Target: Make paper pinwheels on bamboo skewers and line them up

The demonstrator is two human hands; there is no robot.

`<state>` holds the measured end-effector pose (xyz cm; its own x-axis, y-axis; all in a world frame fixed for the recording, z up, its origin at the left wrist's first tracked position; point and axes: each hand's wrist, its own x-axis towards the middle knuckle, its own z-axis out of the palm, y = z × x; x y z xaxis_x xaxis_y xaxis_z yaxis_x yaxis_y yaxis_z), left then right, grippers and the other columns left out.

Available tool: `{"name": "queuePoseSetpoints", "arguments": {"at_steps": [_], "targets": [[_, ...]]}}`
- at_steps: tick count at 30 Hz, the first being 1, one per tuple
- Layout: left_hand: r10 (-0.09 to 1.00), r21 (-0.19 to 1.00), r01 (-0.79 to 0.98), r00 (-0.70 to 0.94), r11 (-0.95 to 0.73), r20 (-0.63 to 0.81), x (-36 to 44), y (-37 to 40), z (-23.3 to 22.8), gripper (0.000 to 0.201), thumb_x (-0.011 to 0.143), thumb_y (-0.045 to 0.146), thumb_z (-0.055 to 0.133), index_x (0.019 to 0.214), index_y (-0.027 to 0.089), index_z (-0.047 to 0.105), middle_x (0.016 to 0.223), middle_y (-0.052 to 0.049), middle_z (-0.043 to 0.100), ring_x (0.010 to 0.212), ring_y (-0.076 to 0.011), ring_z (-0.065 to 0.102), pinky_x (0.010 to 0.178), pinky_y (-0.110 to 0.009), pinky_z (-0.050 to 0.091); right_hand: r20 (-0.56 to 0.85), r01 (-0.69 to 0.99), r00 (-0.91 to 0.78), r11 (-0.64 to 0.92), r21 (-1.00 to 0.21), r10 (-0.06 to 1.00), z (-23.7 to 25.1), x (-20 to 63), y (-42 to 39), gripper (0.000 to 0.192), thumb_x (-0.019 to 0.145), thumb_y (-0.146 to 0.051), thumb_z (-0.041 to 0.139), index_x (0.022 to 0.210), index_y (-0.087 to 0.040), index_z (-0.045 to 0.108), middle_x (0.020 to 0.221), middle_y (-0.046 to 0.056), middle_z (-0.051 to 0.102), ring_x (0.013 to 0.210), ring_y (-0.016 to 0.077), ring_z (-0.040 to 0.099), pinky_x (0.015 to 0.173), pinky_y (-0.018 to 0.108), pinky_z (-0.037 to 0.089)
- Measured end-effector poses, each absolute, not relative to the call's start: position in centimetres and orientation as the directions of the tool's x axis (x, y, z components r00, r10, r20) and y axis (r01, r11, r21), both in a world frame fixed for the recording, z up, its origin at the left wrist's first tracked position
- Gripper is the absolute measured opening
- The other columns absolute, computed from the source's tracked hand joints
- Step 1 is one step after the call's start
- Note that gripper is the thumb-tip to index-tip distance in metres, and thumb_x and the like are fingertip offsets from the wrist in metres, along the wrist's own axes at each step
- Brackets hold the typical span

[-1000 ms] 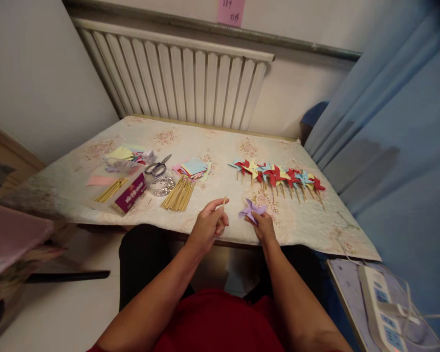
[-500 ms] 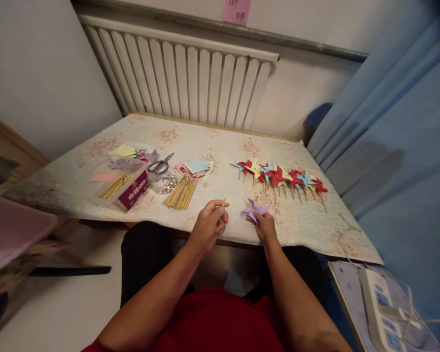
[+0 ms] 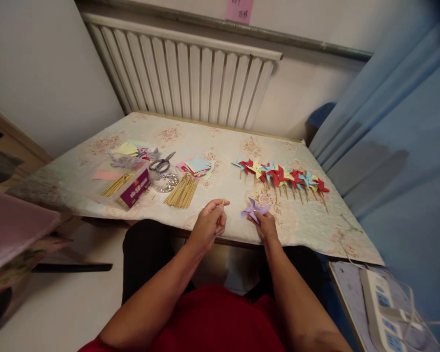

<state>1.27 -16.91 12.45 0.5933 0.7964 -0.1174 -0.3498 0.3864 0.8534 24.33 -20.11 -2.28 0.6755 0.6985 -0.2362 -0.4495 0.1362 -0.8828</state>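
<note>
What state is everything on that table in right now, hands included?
Left hand: closed around a wooden stick.
Right hand: pinching a purple paper pinwheel, folded, no stick yet.
Finished pinwheels: on sticks, lying in a row.
Scissors: lying closed.
Loose sticks: piled flat.
Paper squares: stacked, unfolded.
Purple box: open, sticks inside.

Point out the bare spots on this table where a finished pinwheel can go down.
Bare cloth lies behind the row of pinwheels, toward the radiator, and between the stick bundle and that row. The near-right corner beside the right hand is free. Crowded: the left, around scissors and purple box.
</note>
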Motion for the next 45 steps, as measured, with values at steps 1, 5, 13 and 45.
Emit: {"name": "queuePoseSetpoints", "arguments": {"at_steps": [1,5,13,45], "targets": [[0.798,0.853,-0.352,0.591,0.386,-0.117,1.28,-16.92,12.45,0.029,0.082,0.039,0.057,0.102,0.018,0.055,0.049,0.009,0.041,0.034,-0.0024,0.020,0.037,-0.019,0.011,-0.238,-0.450,0.676,0.136,-0.883,0.697,-2.26,24.32,-20.12,0.029,0.053,-0.021,0.082,0.072,-0.017,0.061,0.072,-0.001,0.069,0.066,0.0129,0.065,0.060,0.025,0.062],[0.809,0.835,-0.379,0.574,0.399,-0.125,1.35,-16.92,12.58,0.024,0.080,0.034,0.060,0.095,0.017,0.055,0.056,0.008,0.045,0.036,-0.0011,0.023,0.037,-0.018,0.013,-0.234,-0.451,0.675,0.140,-0.881,0.700,-2.18,24.24,-20.10,0.028,0.054,-0.021,0.082,0.072,-0.016,0.061,0.071,-0.001,0.069,0.065,0.0127,0.065,0.061,0.025,0.062],[0.802,0.779,-0.431,0.578,0.455,-0.149,1.34,-16.75,12.42,0.026,0.075,0.032,0.066,0.090,0.013,0.057,0.066,0.005,0.046,0.040,0.0007,0.027,0.039,-0.016,0.012,-0.243,-0.459,0.669,0.132,-0.879,0.703,-2.21,24.29,-20.12,0.029,0.055,-0.021,0.082,0.074,-0.016,0.061,0.074,0.000,0.070,0.066,0.0128,0.066,0.062,0.025,0.062],[0.792,0.811,-0.388,0.593,0.437,-0.143,1.01,-17.05,12.70,0.024,0.082,0.035,0.058,0.094,0.014,0.057,0.053,0.009,0.037,0.037,-0.0015,0.020,0.037,-0.018,0.012,-0.248,-0.453,0.674,0.124,-0.883,0.696,-2.69,24.58,-20.15,0.029,0.057,-0.021,0.082,0.076,-0.014,0.061,0.076,0.002,0.070,0.068,0.0140,0.067,0.063,0.026,0.063]]}}
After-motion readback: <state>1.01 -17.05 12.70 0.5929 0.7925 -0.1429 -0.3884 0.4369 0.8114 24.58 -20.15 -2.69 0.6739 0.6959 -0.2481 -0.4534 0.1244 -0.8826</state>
